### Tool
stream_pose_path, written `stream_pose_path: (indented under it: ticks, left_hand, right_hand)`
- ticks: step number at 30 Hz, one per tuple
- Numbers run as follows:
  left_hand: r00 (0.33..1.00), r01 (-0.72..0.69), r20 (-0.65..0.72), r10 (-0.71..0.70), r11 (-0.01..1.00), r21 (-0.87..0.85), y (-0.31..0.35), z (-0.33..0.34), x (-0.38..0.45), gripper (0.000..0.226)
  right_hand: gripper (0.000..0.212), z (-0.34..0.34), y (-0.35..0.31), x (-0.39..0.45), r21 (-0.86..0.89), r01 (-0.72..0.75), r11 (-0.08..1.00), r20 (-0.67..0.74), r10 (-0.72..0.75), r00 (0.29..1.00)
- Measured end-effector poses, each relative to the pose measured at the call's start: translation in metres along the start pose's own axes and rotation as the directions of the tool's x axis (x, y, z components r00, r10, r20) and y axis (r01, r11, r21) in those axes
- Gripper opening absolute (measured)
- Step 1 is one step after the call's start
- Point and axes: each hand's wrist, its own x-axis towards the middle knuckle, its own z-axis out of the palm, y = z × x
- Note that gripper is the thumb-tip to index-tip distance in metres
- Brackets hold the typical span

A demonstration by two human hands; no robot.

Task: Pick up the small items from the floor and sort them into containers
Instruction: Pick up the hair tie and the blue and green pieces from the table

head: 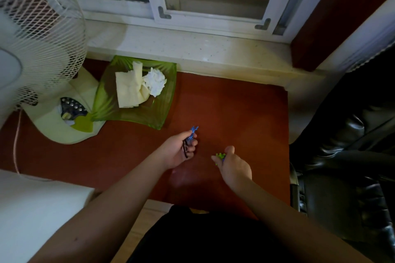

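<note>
The green tray [136,113] lies forward-left – nearer the left hand [179,149], gripping blue bits [193,131] – while the right hand [233,164] cups green bits [220,156].

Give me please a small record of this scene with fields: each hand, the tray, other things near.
left hand: left hand grips a small blue plastic item and a thin dark item
right hand: right hand holds small green plastic items
tray: green tray on the red floor, holding folded paper and a crumpled white tissue
nearby: white fan at left, its base beside the tray; black leather chair at right
</note>
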Motion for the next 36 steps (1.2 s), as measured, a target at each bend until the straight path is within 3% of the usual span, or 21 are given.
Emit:
stream_pose_path:
  ticks: [4, 9, 18, 27, 32, 34, 36]
  left_hand:
    - [1.0, -0.008, -0.02, 0.008, 1.0, 0.002, 0.003, -0.004, -0.003, 0.022]
    - [0.992, -0.096, -0.051, 0.113, 0.961, 0.259, 0.004, -0.008, -0.008, 0.02]
    - [0.988, -0.089, -0.077, 0.136, 0.897, 0.433, -0.003, -0.019, -0.011, 0.02]
    - [0.991, -0.086, -0.047, 0.123, 0.874, 0.479, -0.006, -0.015, -0.018, 0.021]
    - [0.994, -0.092, -0.015, 0.111, 0.881, 0.465, -0.005, -0.012, -0.021, 0.023]
    - [0.995, -0.091, -0.006, 0.104, 0.894, 0.44, -0.005, -0.011, -0.022, 0.023]
    - [0.995, -0.094, 0.002, 0.103, 0.9, 0.426, -0.005, -0.007, -0.022, 0.024]
  right_hand:
    - [0.078, 0.006, -0.005, 0.003, -0.147, -0.018, 0.989, 0.016, 0.021, 1.0]
    - [0.084, 0.003, -0.008, 0.008, -0.188, -0.039, 0.981, 0.048, 0.049, 0.998]
    - [0.05, -0.001, -0.002, 0.001, -0.365, 0.065, 0.929, -0.038, -0.085, 0.996]
    - [0.045, -0.002, 0.006, 0.009, -0.401, 0.068, 0.913, -0.014, -0.08, 0.997]
    - [0.048, -0.008, 0.015, 0.016, -0.204, 0.076, 0.976, 0.046, -0.068, 0.997]
    - [0.04, -0.017, 0.025, 0.019, 0.102, 0.013, 0.995, 0.105, -0.024, 0.994]
    - [0.029, -0.026, 0.03, 0.017, 0.481, -0.11, 0.87, 0.187, 0.021, 0.982]
